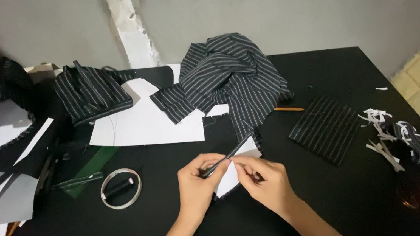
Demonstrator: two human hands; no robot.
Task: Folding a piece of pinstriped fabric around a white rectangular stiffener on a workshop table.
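Note:
My left hand point(198, 187) and my right hand point(266, 180) meet over the near middle of a black table point(345, 208). Together they pinch a small piece of black striped fabric backed with white paper point(228, 176); a narrow dark edge of it runs up to the right from my left fingers. A large crumpled heap of black pinstriped cloth point(232, 78) lies just beyond the hands. A flat rectangular striped piece point(325, 128) rests to the right of my right hand.
White paper sheets point(147, 122) lie at the back left under a folded striped piece point(90, 91). A ring with a black spool point(120, 188) sits left of my hands, beside a green ruler point(92, 166). Offcuts point(399, 139) lie right. A pencil point(289, 109) lies behind.

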